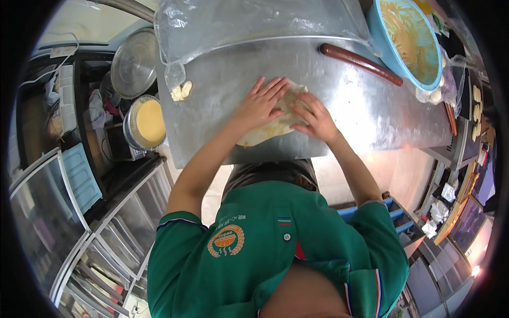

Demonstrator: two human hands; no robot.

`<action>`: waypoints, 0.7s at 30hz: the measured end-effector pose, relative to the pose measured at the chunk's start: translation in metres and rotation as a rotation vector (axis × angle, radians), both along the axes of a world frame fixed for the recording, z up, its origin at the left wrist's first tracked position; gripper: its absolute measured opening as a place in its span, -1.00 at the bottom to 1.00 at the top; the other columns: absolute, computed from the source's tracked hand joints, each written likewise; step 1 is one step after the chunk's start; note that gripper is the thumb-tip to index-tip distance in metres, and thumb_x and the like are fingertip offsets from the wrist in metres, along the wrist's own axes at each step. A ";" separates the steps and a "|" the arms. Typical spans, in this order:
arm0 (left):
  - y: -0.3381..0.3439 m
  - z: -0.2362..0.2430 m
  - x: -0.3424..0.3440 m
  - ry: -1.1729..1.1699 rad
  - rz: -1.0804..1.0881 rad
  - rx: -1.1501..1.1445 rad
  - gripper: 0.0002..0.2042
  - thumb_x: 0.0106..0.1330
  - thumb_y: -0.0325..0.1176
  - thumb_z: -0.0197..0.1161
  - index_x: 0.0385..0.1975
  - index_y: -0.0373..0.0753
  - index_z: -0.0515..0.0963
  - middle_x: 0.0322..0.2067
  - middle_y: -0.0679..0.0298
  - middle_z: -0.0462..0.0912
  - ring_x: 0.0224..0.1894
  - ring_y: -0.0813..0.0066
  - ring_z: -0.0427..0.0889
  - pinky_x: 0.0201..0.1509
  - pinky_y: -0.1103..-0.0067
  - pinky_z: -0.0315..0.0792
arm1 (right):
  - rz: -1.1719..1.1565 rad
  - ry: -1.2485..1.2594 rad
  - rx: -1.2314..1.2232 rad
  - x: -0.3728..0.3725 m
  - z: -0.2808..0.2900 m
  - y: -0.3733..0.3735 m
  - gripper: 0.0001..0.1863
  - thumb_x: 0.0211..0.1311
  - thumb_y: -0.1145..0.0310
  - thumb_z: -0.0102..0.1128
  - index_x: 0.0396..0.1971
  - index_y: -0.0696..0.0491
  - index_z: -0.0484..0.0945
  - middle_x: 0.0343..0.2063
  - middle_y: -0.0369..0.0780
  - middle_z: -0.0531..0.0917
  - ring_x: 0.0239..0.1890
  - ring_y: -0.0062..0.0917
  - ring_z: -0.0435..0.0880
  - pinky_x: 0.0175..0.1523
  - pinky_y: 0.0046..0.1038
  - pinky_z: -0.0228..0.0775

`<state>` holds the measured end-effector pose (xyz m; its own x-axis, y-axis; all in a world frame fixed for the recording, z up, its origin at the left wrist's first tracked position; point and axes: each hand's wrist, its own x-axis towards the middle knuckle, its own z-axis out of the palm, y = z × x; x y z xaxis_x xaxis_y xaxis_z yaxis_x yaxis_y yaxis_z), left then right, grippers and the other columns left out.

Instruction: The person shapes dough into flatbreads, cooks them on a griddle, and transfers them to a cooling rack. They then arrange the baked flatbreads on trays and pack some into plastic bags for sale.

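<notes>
Working close to the front edge of the dull grey metal desk (207,114), the person in the green short-sleeved shirt (323,228) has a thin, pale, yellow-smeared sheet of dough (261,135) spread out under both hands. From where I stand, the left hand (261,108) lies flat on its upper left part, fingers straight and thumb out to the side; the right hand (316,120) is spread over the right edge, its fingers a little bent. Neither seems to have hold of anything, though I can't tell whether the right fingertips catch the rim of the sheet. I'd judge the flattening mostly done: the sheet is broad and thin, and the reddish-brown wooden rolling pin (361,64) rests well apart, untouched. The yellow smears could be oil or a spread; I can't say which. Stretching and evening the sheet looks like the step in hand. No fold or cut shows in what I can see of it, so any shaping is probably left to do. Brown paste (398,34) coats the inside of the light-blue plastic bowl (383,33) beyond the pin, and small white lumps of dough (181,91) sit over to the left.
</notes>
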<state>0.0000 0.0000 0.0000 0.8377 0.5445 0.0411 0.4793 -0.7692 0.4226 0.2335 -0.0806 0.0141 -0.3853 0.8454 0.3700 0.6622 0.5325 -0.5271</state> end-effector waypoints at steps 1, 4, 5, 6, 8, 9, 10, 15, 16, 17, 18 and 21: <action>-0.006 -0.001 -0.008 0.011 -0.029 0.001 -0.21 0.25 0.05 0.21 0.43 -0.17 0.12 0.46 0.25 0.08 0.49 0.33 0.05 0.53 0.16 -0.12 | 0.001 -0.069 0.027 -0.004 0.003 -0.001 -0.48 -0.08 0.26 0.52 -0.06 0.03 0.57 -0.02 -0.12 0.54 0.05 -0.18 0.55 0.18 -0.13 0.41; -0.011 -0.003 -0.029 -0.007 0.113 -0.007 -0.18 0.22 0.04 0.24 0.43 -0.20 0.12 0.46 0.24 0.07 0.49 0.28 0.05 0.52 0.12 -0.13 | -0.025 -0.090 0.070 -0.020 0.006 0.011 -0.65 -0.08 0.36 0.48 -0.23 0.02 0.60 -0.20 -0.20 0.58 -0.15 -0.31 0.61 -0.05 -0.27 0.52; -0.015 -0.002 -0.038 0.016 0.191 -0.035 -0.18 0.21 0.02 0.25 0.43 -0.21 0.11 0.46 0.22 0.07 0.49 0.24 0.05 0.51 0.11 -0.14 | -0.049 -0.034 0.102 -0.031 0.005 0.011 -0.70 -0.08 0.39 0.46 -0.28 0.01 0.61 -0.26 -0.24 0.58 -0.21 -0.35 0.62 -0.12 -0.33 0.54; -0.018 0.001 -0.049 0.027 0.215 -0.013 -0.17 0.21 0.03 0.25 0.43 -0.21 0.11 0.46 0.21 0.06 0.49 0.24 0.04 0.51 0.10 -0.14 | -0.056 -0.011 0.086 -0.035 0.010 0.006 -0.77 -0.09 0.45 0.43 -0.38 0.01 0.59 -0.35 -0.27 0.58 -0.34 -0.35 0.62 -0.28 -0.41 0.52; -0.028 0.000 -0.058 0.076 0.273 0.000 -0.17 0.21 0.04 0.24 0.43 -0.22 0.10 0.47 0.19 0.05 0.49 0.24 0.04 0.50 0.10 -0.15 | -0.213 0.010 0.199 -0.023 0.016 0.010 -0.77 -0.09 0.47 0.42 -0.37 0.01 0.59 -0.36 -0.26 0.58 -0.35 -0.35 0.62 -0.31 -0.41 0.52; -0.034 0.001 -0.063 0.080 0.279 -0.012 -0.16 0.22 0.05 0.23 0.43 -0.23 0.09 0.47 0.18 0.04 0.50 0.24 0.03 0.50 0.09 -0.16 | -0.302 -0.009 0.198 -0.017 0.019 0.010 -0.77 -0.08 0.47 0.41 -0.36 0.01 0.59 -0.37 -0.26 0.58 -0.35 -0.35 0.62 -0.33 -0.42 0.52; -0.037 0.001 -0.066 0.081 0.285 -0.013 -0.15 0.22 0.06 0.23 0.44 -0.24 0.09 0.47 0.18 0.03 0.50 0.25 0.02 0.50 0.08 -0.17 | -0.439 -0.038 0.110 -0.016 0.020 0.010 -0.67 -0.09 0.41 0.45 -0.25 0.01 0.60 -0.22 -0.19 0.60 -0.18 -0.27 0.63 -0.11 -0.28 0.55; -0.067 -0.001 -0.096 0.125 0.390 -0.014 -0.14 0.23 0.12 0.19 0.43 -0.28 0.09 0.47 0.16 0.02 0.51 0.24 0.00 0.49 0.03 -0.18 | -0.158 0.022 -0.042 -0.045 0.004 -0.009 -0.43 -0.07 0.25 0.48 0.02 0.00 0.55 0.19 -0.09 0.42 0.22 -0.15 0.41 0.36 0.14 0.06; -0.074 0.000 -0.103 0.114 0.409 -0.024 -0.13 0.23 0.12 0.19 0.43 -0.29 0.08 0.47 0.14 0.02 0.51 0.22 -0.01 0.49 0.02 -0.19 | -0.239 0.003 -0.041 -0.051 0.000 -0.008 -0.44 -0.06 0.25 0.47 0.02 0.00 0.55 0.19 -0.09 0.42 0.22 -0.15 0.41 0.35 0.14 0.08; -0.074 -0.001 -0.105 0.121 0.435 -0.037 -0.13 0.23 0.13 0.19 0.43 -0.31 0.07 0.47 0.12 0.02 0.51 0.20 -0.02 0.49 0.01 -0.19 | -0.323 -0.033 -0.036 -0.055 -0.004 0.000 -0.44 -0.06 0.25 0.47 0.01 0.01 0.55 0.18 -0.09 0.43 0.22 -0.16 0.42 0.34 0.14 0.09; -0.074 -0.001 -0.105 0.080 0.450 -0.013 -0.13 0.23 0.12 0.19 0.42 -0.31 0.07 0.47 0.10 0.02 0.51 0.18 -0.02 0.49 0.00 -0.19 | -0.275 -0.077 -0.013 -0.064 -0.007 0.005 -0.46 -0.07 0.30 0.45 0.00 0.01 0.55 0.11 -0.09 0.48 0.15 -0.16 0.48 0.27 0.02 0.25; -0.081 0.001 -0.100 0.047 0.473 -0.031 -0.12 0.23 0.12 0.19 0.42 -0.33 0.06 0.46 0.05 0.01 0.51 0.13 -0.02 0.49 0.00 -0.20 | -0.015 0.114 -0.009 -0.105 -0.004 0.013 -0.50 -0.08 0.38 0.42 -0.02 0.01 0.57 0.03 -0.11 0.52 0.07 -0.18 0.52 0.16 -0.17 0.40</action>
